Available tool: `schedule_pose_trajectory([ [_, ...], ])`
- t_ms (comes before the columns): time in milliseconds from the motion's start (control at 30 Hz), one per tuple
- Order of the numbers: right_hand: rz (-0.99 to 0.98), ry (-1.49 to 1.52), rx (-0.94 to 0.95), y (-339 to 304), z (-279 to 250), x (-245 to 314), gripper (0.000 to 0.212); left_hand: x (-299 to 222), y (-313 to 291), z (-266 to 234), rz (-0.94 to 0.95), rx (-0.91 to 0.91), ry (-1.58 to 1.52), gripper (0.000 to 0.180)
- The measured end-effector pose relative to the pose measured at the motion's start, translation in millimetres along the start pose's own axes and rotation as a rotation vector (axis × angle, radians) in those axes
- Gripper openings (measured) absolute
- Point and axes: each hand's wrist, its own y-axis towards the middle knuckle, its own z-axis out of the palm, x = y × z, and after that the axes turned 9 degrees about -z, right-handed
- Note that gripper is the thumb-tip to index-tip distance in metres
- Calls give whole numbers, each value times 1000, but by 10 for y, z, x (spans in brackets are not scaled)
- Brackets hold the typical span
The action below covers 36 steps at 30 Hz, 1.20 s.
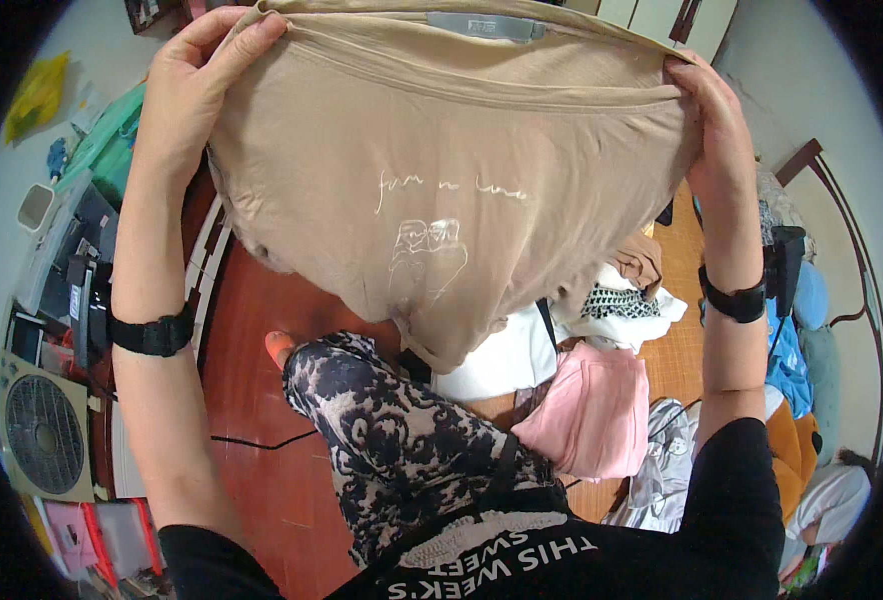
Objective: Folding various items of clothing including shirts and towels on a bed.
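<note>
Beige T-shirt (pixel 442 200): raised in front of the person, spread between both hands; printed face toward the viewer; lower part hangs in folds, narrowing to a point.
Left hand (pixel 204 65): closed on the upper left corner, thumb over the fabric edge.
Right hand (pixel 716 112): gripping the upper right corner, fingers curled into the cloth.
Long axis: left to right, along the neckband (pixel 412 86), from grip to grip; the drop is foreshortened.
Nearer hand: neither; both touch the shirt, at opposite ends.
Neck label (pixel 487 27): inside the back neckline, about midway between the grips.
Folded pink garment (pixel 602 410): lower right, beyond the shirt's lower tip, well apart from both hands.
</note>
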Motion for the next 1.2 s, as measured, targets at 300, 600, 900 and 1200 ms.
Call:
schedule_pose_trajectory([
  [300,-20,-286,684,432,-529,384,33,-46,244,-407,48,258,265,41],
  [600,103,-208,581,606,-729,337,52,118,237,-277,-126,383,-119,56],
  [900,41,-114,207,692,-567,127,25,84,266,-75,-37,207,-167,29],
  [1200,-49,-243,271,679,-572,288,14,-470,-31,373,119,-116,-364,19],
])
